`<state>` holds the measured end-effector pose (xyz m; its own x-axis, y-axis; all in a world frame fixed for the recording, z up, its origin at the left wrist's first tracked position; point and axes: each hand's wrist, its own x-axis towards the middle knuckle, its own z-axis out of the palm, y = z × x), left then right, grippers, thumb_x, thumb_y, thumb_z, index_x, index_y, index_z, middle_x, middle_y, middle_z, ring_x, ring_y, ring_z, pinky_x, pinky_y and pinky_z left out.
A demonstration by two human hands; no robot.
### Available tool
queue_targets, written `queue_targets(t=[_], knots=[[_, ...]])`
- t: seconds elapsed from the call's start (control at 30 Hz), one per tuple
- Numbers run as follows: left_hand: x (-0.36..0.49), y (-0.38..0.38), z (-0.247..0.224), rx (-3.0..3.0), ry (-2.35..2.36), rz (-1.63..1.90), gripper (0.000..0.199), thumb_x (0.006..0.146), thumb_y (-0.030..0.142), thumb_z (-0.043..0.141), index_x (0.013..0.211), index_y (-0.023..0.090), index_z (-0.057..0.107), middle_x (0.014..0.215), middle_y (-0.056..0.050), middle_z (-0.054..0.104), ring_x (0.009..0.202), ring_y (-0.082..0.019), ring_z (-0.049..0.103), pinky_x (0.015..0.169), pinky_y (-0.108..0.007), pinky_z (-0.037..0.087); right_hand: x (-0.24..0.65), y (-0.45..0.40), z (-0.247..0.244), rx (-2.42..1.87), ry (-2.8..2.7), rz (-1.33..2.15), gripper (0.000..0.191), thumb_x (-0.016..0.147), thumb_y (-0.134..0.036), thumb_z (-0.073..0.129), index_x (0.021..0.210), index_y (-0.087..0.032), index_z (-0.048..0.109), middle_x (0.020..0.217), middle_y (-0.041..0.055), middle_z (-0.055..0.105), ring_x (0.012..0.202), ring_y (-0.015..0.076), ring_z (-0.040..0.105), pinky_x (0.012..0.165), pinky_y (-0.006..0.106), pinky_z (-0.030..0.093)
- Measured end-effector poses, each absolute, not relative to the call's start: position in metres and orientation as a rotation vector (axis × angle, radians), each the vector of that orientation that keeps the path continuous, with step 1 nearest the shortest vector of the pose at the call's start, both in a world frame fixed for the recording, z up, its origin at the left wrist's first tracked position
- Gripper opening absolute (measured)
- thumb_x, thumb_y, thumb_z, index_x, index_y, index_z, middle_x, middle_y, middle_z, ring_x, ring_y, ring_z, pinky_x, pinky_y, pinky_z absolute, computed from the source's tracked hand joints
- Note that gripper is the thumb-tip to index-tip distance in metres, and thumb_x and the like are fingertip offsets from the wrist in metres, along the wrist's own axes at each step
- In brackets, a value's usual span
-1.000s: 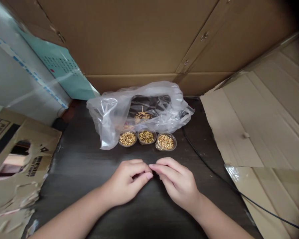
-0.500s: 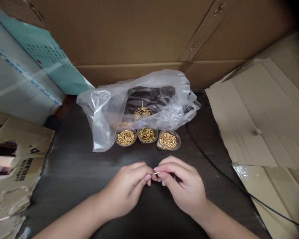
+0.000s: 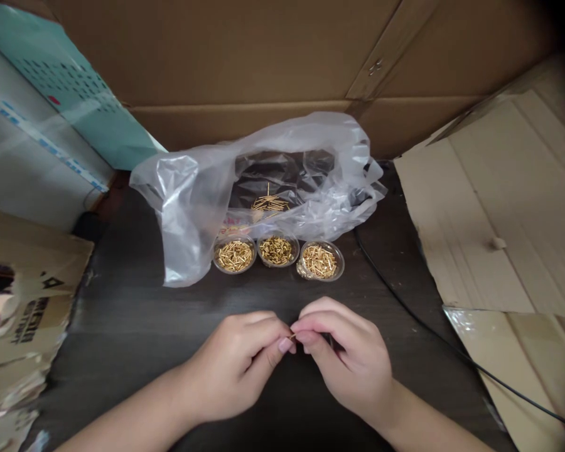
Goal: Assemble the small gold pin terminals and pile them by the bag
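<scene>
Gold pin pinched between both hands, near side of bench

Head view: left hand (image 3: 245, 367) and right hand (image 3: 353, 355) nearly meet, thumbs and fingers closed on a small gold pin (image 3: 292, 336). Half a second ago more of the pin showed; now just a short bit does, likely because the fingertips cover more of it. Whether it is one piece or two, can't tell.

Beyond the hands, toward the far edge: left cup (image 3: 234, 272), middle cup (image 3: 277, 266), right cup (image 3: 324, 279), all filled with small gold pieces. Clear plastic bag (image 3: 181, 210) behind them, longer pins (image 3: 269, 204) piled at its opening.

Dark wood-look bench (image 3: 136, 301); cardboard wall (image 3: 240, 56) along far edge, printed cardboard (image 3: 51, 301) at left edge, plain cardboard (image 3: 471, 213) at right. Black cable (image 3: 395, 295) crosses the right edge. Teal sheet (image 3: 89, 107) beyond far left corner.
</scene>
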<state>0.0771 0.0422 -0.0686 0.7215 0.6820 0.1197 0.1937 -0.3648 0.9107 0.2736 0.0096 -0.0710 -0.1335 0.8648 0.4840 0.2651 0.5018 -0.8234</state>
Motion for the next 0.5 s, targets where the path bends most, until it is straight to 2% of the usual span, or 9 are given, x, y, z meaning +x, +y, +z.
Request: queue_targets(t=[0.3, 0.5], knots=[[0.0778, 0.0397, -0.0683, 1.850, 0.668, 0.633, 0.020, 0.101, 0.011, 0.049, 0.086, 0.017, 0.060, 0.078, 0.001, 0.062, 0.070, -0.010, 0.058, 0.066, -0.019, 0.044, 0.2720, 0.0077, -0.0710, -0.990, -1.705, 0.637, 0.010, 0.097, -0.008, 0.061, 0.092, -0.012, 0.069, 0.079, 0.0043, 0.068, 0.072, 0.0116, 0.064, 0.067, 0.021, 0.055], [0.0808, 0.0384, -0.0665, 1.805, 0.712, 0.633, 0.023, 0.103, 0.013, 0.047, 0.085, 0.016, 0.061, 0.068, 0.003, 0.059, 0.064, -0.009, 0.056, 0.063, -0.018, 0.042, 0.2719, 0.0058, -0.0716, -1.042, -1.775, 0.506, 0.012, 0.099, -0.011, 0.060, 0.091, -0.013, 0.069, 0.080, 0.0037, 0.069, 0.072, 0.0102, 0.065, 0.067, 0.019, 0.054]])
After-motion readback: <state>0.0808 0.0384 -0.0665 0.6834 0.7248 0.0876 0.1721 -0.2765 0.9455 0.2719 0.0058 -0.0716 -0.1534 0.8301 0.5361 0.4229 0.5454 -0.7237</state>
